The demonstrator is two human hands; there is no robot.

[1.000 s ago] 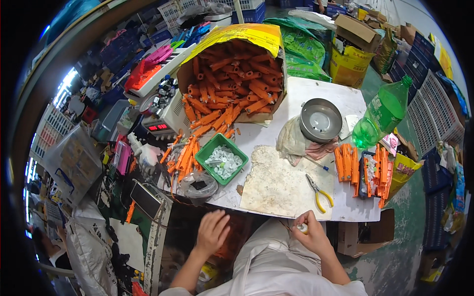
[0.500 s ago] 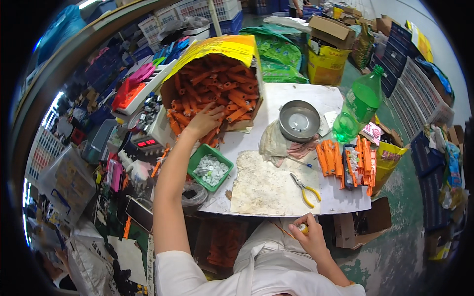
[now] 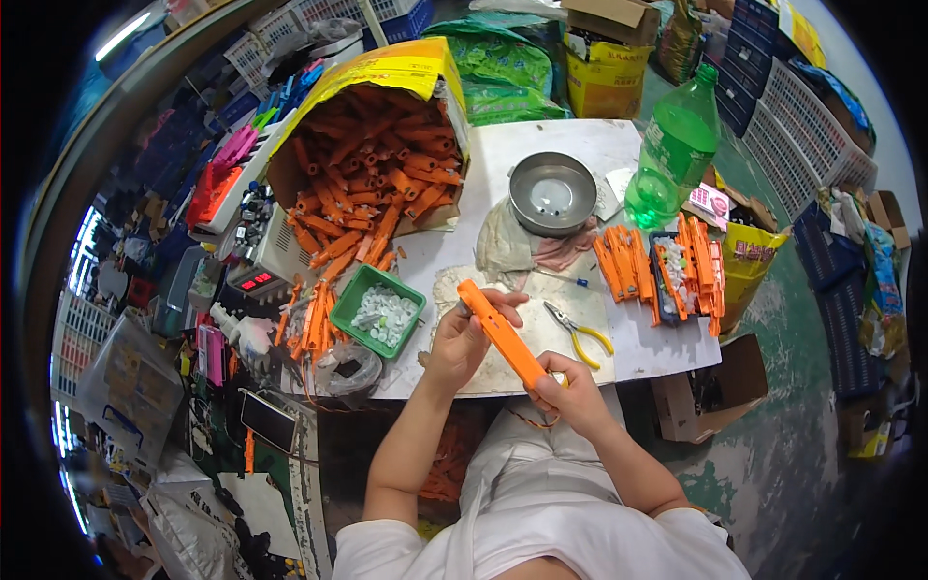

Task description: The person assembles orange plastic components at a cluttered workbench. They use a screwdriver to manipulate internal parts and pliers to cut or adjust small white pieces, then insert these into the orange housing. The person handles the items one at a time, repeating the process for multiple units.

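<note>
Left hand (image 3: 458,346), in the yellow-flapped box (image 3: 372,70) half a second ago, is now gripping an orange casing (image 3: 505,338) over the near side of the desk (image 3: 667,353), right hand (image 3: 578,398) clamping its lower end, fetching apparently giving way to two-handed work.

Toward five o'clock, the right hand (image 3: 574,396) is hiding most of a small yellow-and-white object (image 3: 561,380), while an orange casing (image 3: 505,336) near the centre is covering parts of the left hand (image 3: 458,342). In the yellow-topped sack (image 3: 387,63) at eleven, the deeper orange pieces (image 3: 382,114) are lying in shadow. Specks in the metal bowl (image 3: 525,182) toward one are remaining too small to identify. The top edge is cutting off a carton (image 3: 611,21) at one; at six, the bottom edge is cropping the white shirt (image 3: 541,536), and shadow is obscuring the orange heap (image 3: 449,462) beneath the table (image 3: 667,353).
</note>
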